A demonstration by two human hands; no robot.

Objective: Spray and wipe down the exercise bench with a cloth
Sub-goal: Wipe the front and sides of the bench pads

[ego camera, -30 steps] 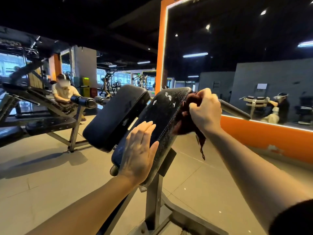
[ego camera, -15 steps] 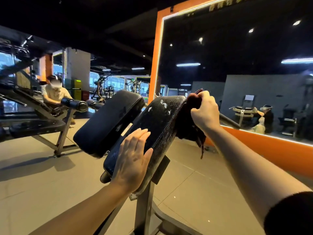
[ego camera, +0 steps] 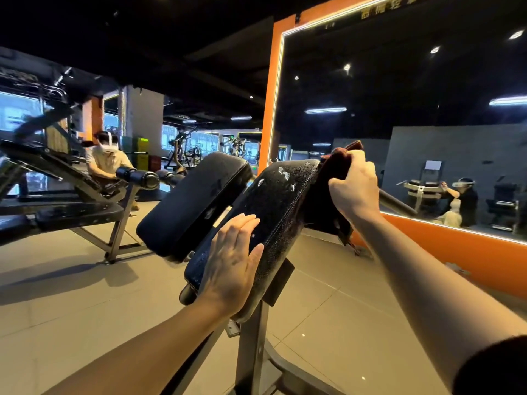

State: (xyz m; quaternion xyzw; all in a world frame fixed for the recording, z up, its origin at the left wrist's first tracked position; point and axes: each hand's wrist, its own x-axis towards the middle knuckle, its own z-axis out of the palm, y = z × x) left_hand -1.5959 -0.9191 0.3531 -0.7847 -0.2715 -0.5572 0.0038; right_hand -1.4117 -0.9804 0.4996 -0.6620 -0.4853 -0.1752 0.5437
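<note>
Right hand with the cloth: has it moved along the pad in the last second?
Yes. The right hand has carried the cloth up the right edge of the pad to its top corner.

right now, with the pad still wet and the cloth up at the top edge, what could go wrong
1. The left hand lies flat on the wet pad; it may slip as the wipe pushes down.
2. The right hand bunches the cloth at the pad's upper right edge, so a stroke could miss the droplets near the middle.
3. The cloth's loose tail could snag the bar behind it.
</note>
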